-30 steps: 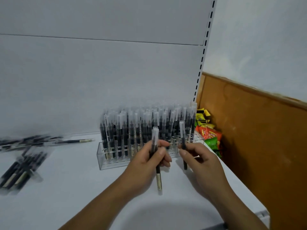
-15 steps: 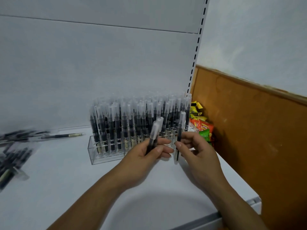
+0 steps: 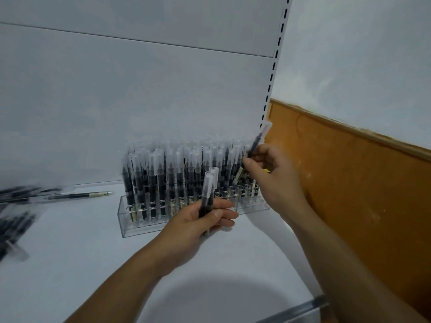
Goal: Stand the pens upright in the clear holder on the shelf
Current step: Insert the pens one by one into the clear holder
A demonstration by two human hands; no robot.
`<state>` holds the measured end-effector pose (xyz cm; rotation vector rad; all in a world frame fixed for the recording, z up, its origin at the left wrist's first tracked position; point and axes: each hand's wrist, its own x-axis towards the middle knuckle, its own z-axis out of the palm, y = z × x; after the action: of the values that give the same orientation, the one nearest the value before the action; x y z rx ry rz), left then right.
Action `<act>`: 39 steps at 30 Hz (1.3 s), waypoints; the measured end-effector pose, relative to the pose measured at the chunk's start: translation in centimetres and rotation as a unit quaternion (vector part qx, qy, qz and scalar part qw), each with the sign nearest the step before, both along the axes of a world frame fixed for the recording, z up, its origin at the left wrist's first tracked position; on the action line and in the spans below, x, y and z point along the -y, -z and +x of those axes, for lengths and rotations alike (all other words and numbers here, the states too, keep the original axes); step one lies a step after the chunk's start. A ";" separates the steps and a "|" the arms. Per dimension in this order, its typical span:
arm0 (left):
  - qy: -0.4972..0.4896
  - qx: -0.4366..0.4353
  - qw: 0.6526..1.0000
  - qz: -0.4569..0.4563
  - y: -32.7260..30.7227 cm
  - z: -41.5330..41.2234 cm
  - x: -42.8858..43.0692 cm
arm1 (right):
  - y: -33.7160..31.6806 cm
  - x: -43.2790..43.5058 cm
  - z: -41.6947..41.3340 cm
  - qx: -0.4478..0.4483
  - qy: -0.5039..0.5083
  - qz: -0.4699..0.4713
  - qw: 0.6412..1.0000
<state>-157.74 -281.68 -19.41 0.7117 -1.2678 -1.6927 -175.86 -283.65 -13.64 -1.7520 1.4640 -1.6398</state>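
Note:
A clear holder [image 3: 140, 226] stands on the white shelf [image 3: 77, 264], packed with several upright black pens with frosted caps [image 3: 172, 173]. My left hand [image 3: 198, 226] grips two pens [image 3: 207, 194] upright in front of the holder's middle. My right hand [image 3: 272, 176] holds one pen [image 3: 257, 139], tilted cap-up to the right, over the holder's right end. That pen's lower end is hidden among the standing pens.
Loose pens [image 3: 79, 195] lie at the back left of the shelf, and a blurred pile of them [image 3: 14, 224] sits at the left edge. A slotted upright [image 3: 272, 73] ends the back panel. An orange wooden wall [image 3: 361, 183] runs close on the right.
My right hand has risen and moved right with its pen, from beside the left hand to above the holder's right end. The left hand stays put with its pens.

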 end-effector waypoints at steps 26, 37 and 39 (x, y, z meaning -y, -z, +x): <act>0.028 0.063 0.997 -0.030 -0.1 0.4 0.1 | -0.1 1.2 0.1 -0.281 0.066 0.122 0.950; 0.014 0.082 0.996 -0.036 -0.2 0.4 -0.1 | -0.3 1.0 0.3 -0.366 0.043 0.150 0.917; 0.012 0.085 0.996 -0.035 -0.2 0.4 -0.2 | 0.1 0.8 0.2 -0.360 0.042 0.160 0.918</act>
<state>-157.39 -281.52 -19.19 0.8160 -1.4522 -1.6248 -175.62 -284.42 -13.69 -2.2171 1.9872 -0.7086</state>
